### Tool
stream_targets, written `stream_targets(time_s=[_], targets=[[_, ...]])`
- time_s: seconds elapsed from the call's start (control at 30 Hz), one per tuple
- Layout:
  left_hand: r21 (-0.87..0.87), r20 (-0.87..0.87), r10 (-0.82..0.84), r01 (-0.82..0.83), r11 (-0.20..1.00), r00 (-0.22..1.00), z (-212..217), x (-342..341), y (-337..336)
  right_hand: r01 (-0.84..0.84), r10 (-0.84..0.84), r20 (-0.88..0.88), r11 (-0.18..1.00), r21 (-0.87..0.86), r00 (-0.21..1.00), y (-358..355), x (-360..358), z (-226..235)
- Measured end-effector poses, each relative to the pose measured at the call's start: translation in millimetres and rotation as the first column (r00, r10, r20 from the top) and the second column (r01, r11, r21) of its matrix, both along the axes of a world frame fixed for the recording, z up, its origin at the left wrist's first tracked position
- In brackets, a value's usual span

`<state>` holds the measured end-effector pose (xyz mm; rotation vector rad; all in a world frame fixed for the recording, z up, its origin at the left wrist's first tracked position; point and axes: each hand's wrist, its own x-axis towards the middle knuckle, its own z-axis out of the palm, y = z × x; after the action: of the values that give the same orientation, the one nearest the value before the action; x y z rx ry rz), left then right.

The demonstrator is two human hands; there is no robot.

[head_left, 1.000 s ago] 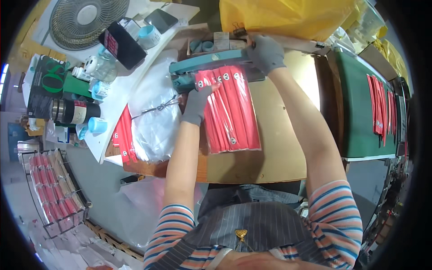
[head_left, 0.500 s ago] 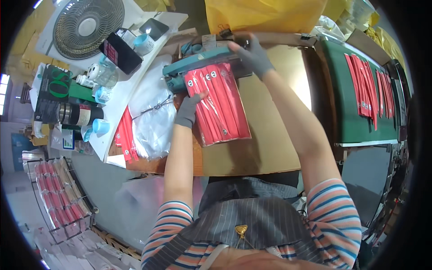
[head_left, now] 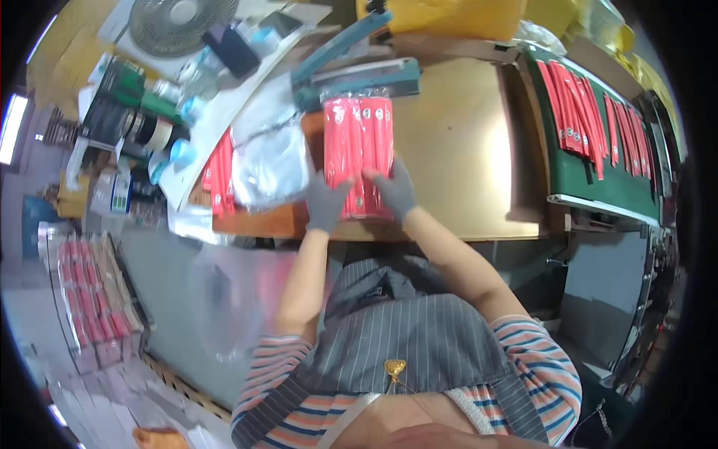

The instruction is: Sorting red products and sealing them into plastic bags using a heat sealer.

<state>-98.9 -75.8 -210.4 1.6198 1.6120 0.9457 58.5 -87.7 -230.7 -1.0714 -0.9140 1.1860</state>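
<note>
A clear plastic bag packed with long red sleeves (head_left: 359,138) lies flat on the table, its far end beside the sealer. My left hand (head_left: 326,202), in a grey fingerless glove, grips its near left side with the thumb on top. On the near right side, my right hand (head_left: 394,189), gloved likewise, holds it the same way. Just beyond the bag is a teal bag sealer (head_left: 407,77), its long arm (head_left: 340,49) raised. The fingers under the bag are hidden.
Left of the bag lie a stack of clear bags (head_left: 273,165) and loose red sleeves (head_left: 218,172). A white shelf (head_left: 187,179) carries a fan (head_left: 183,19), a phone (head_left: 230,49) and bottles. More red sleeves (head_left: 572,112) rest on a green conveyor belt (head_left: 557,176) at right.
The sealer's arm has gone from down across the bag's end to raised. My right hand has left it for the bag, which has moved nearer to me and straightened.
</note>
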Motion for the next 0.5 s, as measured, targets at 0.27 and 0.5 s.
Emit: stream_targets(time_s=[0.27,0.5], targets=[[0.29,-0.381,0.153,-0.039,0.956,0.912,28.3,-112.3,23.7,-0.026,-0.021,0.378,0.992,0.12,0.926,-35.8,53.3,-17.0],[-0.072,-0.157,-0.235,0.226,0.971,0.959,61.0,-150.1,51.6,-0.031,0.038,0.307,0.999,-0.027,0.951,-60.2,96.7,-3.0]])
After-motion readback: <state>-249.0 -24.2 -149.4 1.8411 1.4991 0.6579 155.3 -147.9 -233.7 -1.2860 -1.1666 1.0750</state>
